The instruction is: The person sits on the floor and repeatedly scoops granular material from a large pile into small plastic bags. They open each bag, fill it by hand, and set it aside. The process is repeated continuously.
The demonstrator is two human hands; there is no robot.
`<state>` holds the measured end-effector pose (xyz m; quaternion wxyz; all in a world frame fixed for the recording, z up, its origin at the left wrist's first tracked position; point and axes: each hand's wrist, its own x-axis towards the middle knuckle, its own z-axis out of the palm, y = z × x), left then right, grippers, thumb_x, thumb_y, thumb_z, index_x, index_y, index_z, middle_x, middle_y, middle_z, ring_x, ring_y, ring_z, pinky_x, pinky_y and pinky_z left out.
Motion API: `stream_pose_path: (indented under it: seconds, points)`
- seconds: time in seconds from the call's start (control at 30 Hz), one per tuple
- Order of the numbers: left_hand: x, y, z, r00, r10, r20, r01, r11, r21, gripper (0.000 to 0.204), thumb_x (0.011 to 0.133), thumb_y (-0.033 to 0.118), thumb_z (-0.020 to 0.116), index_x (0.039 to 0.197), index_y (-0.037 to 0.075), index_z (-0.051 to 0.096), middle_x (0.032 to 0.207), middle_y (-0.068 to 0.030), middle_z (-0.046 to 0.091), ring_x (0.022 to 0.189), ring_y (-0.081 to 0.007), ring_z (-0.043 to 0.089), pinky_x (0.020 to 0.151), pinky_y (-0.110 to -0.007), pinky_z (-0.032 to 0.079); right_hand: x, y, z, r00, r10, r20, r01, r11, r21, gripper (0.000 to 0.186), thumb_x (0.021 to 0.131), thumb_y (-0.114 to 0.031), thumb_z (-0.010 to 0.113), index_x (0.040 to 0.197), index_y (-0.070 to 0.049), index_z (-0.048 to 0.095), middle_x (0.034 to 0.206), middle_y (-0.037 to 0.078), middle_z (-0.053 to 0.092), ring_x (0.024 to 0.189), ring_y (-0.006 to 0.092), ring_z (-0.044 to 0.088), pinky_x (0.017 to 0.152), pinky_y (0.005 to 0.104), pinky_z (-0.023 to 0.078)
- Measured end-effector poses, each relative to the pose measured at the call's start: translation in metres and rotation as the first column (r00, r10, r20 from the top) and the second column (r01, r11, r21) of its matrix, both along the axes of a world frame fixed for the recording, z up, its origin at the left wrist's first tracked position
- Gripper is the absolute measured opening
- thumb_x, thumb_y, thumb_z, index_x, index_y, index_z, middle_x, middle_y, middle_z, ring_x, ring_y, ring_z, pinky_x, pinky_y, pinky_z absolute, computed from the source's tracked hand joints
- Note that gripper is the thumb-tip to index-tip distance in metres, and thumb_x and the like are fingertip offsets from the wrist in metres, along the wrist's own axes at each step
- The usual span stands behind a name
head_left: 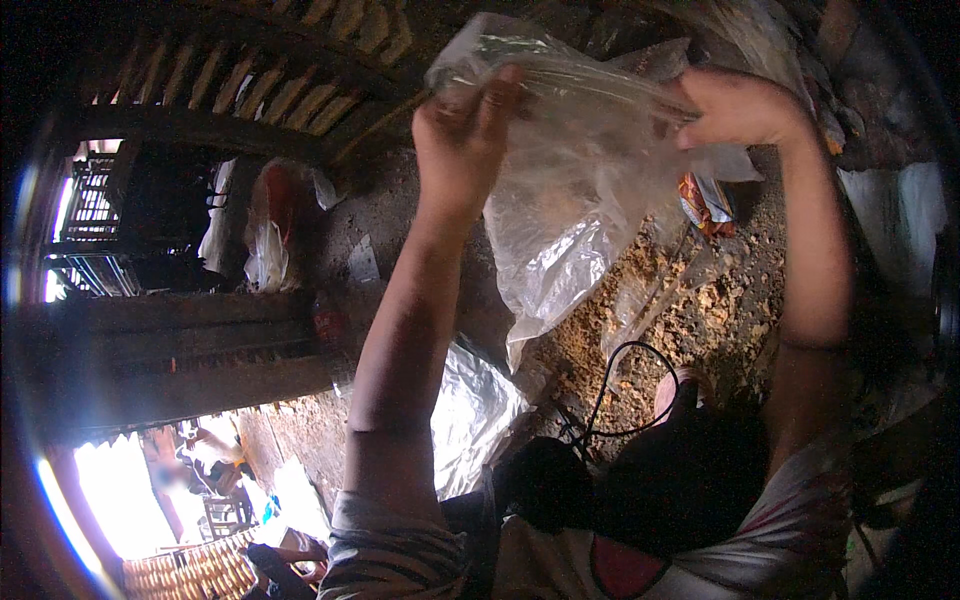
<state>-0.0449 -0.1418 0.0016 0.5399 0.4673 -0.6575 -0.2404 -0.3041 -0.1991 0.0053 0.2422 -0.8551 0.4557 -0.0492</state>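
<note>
Both my arms are stretched out in front of me, holding up a large clear plastic bag (560, 215). My left hand (462, 135) grips its upper left edge, the thumb pressed against the film. On the other side, my right hand (735, 108) pinches the bag's upper right edge, with some fingertips hidden by the film. The sheet hangs loose and creased between the hands, its lower corner dangling above the ground. Close below my right hand lies a small orange and blue wrapper (706, 204).
Yellowish crumbly litter (640, 300) covers the ground, and a black cord (610, 385) loops near my foot. A shiny plastic sheet (470, 415) lies beside my left arm. Thick wooden beams (180, 350) run along the left. A woven basket (190, 570) stands at the lower left.
</note>
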Motion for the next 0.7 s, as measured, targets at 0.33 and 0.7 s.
stream_pose_path:
  seconds: [0.33, 0.7]
  points:
    - [0.017, 0.008, 0.047, 0.989, 0.142, -0.050, -0.144, 0.989, -0.029, 0.024, 0.094, 0.023, 0.065, 0.093, 0.000, 0.072, 0.078, -0.0013, 0.067, 0.065, -0.0080, 0.056, 0.059, -0.025, 0.045, -0.021, -0.034, -0.022, 0.917, 0.023, 0.399, 0.016, 0.995, -0.094, 0.037, 0.080, -0.021, 0.077, 0.107, 0.001, 0.065, 0.111, 0.009, 0.063, 0.095, 0.0159, 0.060, 0.087, 0.0307, 0.046]
    - [0.040, 0.015, 0.073, 0.517, 0.815, 0.262, -0.513, 0.540, -0.667, 0.082, 0.085, 0.018, 0.072, 0.146, 0.004, 0.019, 0.137, -0.0207, 0.037, 0.123, -0.0352, 0.042, 0.103, -0.045, 0.036, 0.010, -0.007, 0.042, 0.262, -0.134, 0.956, 0.067, 0.990, 0.121, 0.040, 0.087, -0.030, 0.072, 0.116, -0.005, 0.062, 0.107, 0.008, 0.068, 0.100, 0.0182, 0.062, 0.093, 0.0305, 0.048]
